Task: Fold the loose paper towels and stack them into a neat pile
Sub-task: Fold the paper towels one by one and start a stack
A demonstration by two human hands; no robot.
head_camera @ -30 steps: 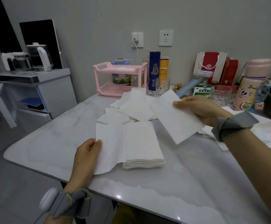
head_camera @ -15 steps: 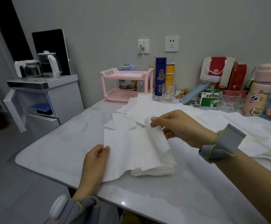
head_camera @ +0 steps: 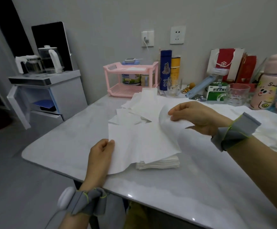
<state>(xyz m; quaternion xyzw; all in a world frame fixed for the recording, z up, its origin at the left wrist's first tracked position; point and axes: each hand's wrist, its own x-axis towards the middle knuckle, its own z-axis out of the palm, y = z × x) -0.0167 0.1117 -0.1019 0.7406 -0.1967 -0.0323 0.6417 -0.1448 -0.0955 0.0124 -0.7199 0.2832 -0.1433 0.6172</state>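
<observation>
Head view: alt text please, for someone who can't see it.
The left hand and right hand hold a towel by its side edges over a folded pile on a white table. Behind it lie loose towels.

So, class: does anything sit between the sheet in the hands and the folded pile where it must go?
Nothing visible does. The sheet, gripped by the left hand and right hand, hangs directly over the folded pile; loose towels lie behind it.
</observation>
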